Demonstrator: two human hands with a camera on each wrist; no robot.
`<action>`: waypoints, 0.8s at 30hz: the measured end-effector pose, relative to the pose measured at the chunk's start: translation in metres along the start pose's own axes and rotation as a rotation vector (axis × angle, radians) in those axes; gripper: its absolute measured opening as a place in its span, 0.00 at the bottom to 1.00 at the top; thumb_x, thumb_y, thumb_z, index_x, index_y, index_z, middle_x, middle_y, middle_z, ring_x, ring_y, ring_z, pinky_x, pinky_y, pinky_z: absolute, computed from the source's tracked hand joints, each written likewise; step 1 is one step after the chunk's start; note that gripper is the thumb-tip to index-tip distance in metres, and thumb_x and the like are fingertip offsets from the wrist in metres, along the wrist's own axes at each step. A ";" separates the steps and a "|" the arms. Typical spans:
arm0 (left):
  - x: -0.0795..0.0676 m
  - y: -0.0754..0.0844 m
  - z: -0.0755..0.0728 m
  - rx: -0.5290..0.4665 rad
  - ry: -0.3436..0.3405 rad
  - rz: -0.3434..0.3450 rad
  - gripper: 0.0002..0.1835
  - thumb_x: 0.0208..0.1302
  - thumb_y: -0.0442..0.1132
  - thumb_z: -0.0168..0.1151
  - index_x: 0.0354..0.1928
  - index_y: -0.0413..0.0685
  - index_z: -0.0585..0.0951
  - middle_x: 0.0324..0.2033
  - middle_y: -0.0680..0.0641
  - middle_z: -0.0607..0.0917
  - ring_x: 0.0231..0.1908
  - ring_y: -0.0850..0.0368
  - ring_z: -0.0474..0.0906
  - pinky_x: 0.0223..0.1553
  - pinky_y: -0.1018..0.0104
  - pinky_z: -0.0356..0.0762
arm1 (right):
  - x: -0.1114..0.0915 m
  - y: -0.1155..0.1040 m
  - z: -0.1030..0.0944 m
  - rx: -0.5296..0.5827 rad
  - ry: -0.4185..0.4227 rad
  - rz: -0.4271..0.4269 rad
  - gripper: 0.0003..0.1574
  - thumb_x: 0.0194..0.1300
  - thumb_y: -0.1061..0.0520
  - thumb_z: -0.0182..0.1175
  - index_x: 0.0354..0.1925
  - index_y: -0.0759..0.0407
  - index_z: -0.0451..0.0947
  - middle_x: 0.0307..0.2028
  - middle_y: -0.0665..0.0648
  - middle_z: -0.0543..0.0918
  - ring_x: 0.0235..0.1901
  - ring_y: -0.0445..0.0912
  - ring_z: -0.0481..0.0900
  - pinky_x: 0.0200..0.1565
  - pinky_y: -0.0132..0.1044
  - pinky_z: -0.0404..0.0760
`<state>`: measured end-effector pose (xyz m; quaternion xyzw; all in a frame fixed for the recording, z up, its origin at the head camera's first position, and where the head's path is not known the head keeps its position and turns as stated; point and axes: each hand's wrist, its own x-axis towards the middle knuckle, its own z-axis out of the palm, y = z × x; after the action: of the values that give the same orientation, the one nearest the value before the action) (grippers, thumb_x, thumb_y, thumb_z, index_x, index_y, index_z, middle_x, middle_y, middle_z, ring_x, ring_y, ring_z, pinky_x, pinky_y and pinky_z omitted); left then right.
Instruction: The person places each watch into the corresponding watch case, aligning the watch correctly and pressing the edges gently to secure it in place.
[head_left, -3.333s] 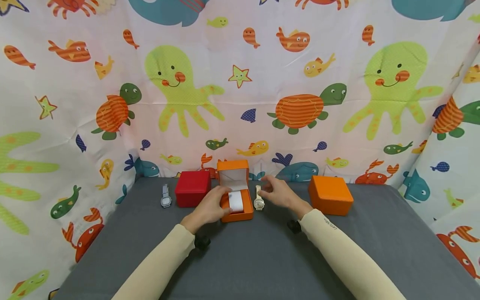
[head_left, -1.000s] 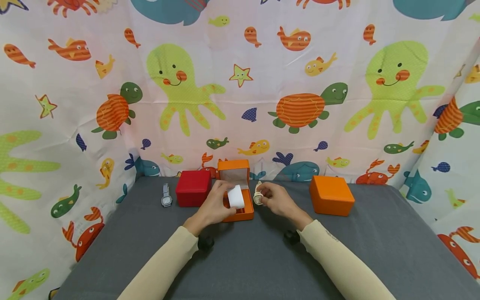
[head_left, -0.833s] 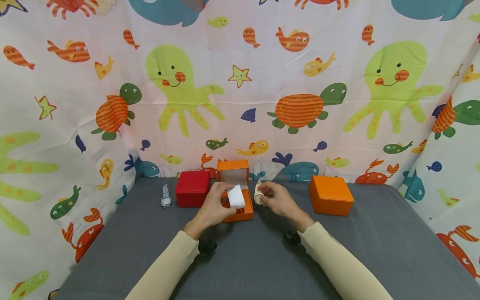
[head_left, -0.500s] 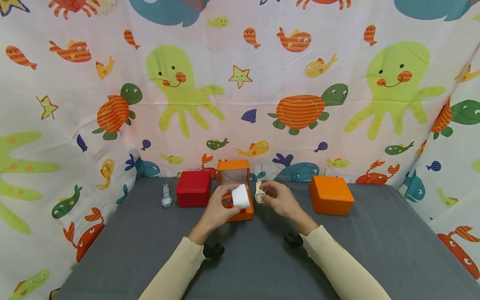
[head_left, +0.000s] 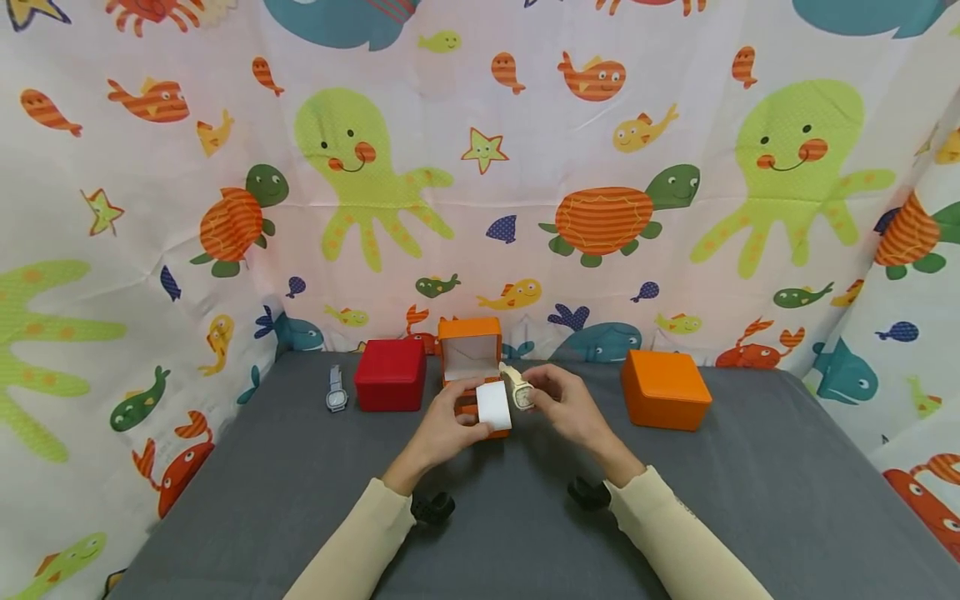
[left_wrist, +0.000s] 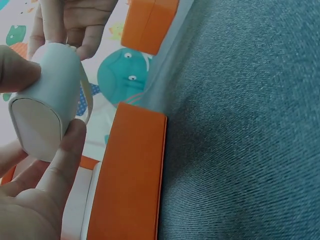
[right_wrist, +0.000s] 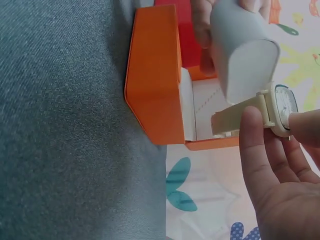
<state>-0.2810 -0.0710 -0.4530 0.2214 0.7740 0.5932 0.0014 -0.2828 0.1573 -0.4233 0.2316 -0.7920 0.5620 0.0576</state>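
Above the open orange watch box (head_left: 470, 340), my left hand (head_left: 444, 429) grips a white watch cushion (head_left: 493, 406) between thumb and fingers. In the left wrist view the cushion (left_wrist: 47, 95) shows a rounded body with a flat end. Just to its right, my right hand (head_left: 568, 407) pinches a cream wristwatch (head_left: 520, 388) by its case. The right wrist view shows the watch's round dial (right_wrist: 286, 104) under my thumb, its strap (right_wrist: 237, 116) pointing toward the box and close beside the cushion.
A red box (head_left: 390, 375) stands left of the open box, with a silver-grey watch (head_left: 336, 390) lying further left. On the right is a closed orange box (head_left: 666, 389). A cloth with sea-animal prints (head_left: 495, 183) hangs behind the grey table (head_left: 510, 533).
My left hand has taken the white cushion out of the box and moved it right. My right hand has picked up the cream watch and brought it beside the cushion.
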 end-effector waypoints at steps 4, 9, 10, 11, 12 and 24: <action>-0.001 0.000 0.003 0.003 -0.025 -0.001 0.36 0.53 0.32 0.70 0.64 0.47 0.68 0.58 0.45 0.69 0.51 0.41 0.70 0.47 0.57 0.80 | -0.003 -0.002 -0.001 0.032 -0.016 -0.001 0.14 0.68 0.68 0.53 0.52 0.70 0.74 0.43 0.68 0.79 0.36 0.60 0.79 0.39 0.46 0.83; -0.006 0.007 0.003 0.040 -0.042 -0.001 0.36 0.53 0.30 0.69 0.65 0.44 0.67 0.60 0.43 0.69 0.50 0.44 0.70 0.50 0.54 0.78 | -0.011 -0.030 0.000 0.036 -0.056 0.025 0.14 0.68 0.70 0.52 0.51 0.73 0.73 0.43 0.70 0.78 0.37 0.63 0.78 0.41 0.52 0.82; -0.007 0.010 0.003 0.045 -0.045 0.000 0.36 0.53 0.29 0.69 0.65 0.43 0.66 0.60 0.42 0.69 0.50 0.43 0.70 0.50 0.54 0.78 | -0.013 -0.036 0.000 0.036 -0.065 0.026 0.14 0.68 0.70 0.52 0.51 0.74 0.73 0.43 0.70 0.78 0.37 0.63 0.78 0.42 0.52 0.82; -0.008 0.014 0.003 0.047 -0.049 0.003 0.36 0.53 0.29 0.69 0.66 0.41 0.66 0.60 0.41 0.69 0.50 0.42 0.70 0.50 0.53 0.78 | -0.014 -0.040 0.000 0.039 -0.074 0.024 0.14 0.68 0.70 0.51 0.51 0.74 0.73 0.43 0.71 0.78 0.37 0.64 0.78 0.42 0.52 0.82; -0.009 0.016 0.003 0.045 -0.052 0.005 0.36 0.53 0.28 0.68 0.66 0.40 0.66 0.61 0.40 0.68 0.51 0.42 0.70 0.51 0.52 0.77 | -0.015 -0.042 0.000 0.040 -0.082 0.027 0.14 0.68 0.70 0.51 0.51 0.75 0.73 0.43 0.71 0.78 0.37 0.64 0.77 0.41 0.51 0.82; -0.005 0.005 0.002 0.026 -0.006 0.049 0.38 0.52 0.30 0.70 0.66 0.44 0.67 0.59 0.46 0.69 0.54 0.43 0.68 0.50 0.57 0.78 | -0.008 -0.007 0.004 0.083 -0.102 0.015 0.14 0.68 0.66 0.54 0.51 0.71 0.74 0.42 0.68 0.79 0.34 0.59 0.78 0.37 0.43 0.83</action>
<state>-0.2739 -0.0695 -0.4501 0.2423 0.7760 0.5821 -0.0137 -0.2718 0.1544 -0.4216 0.2561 -0.7718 0.5820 0.0032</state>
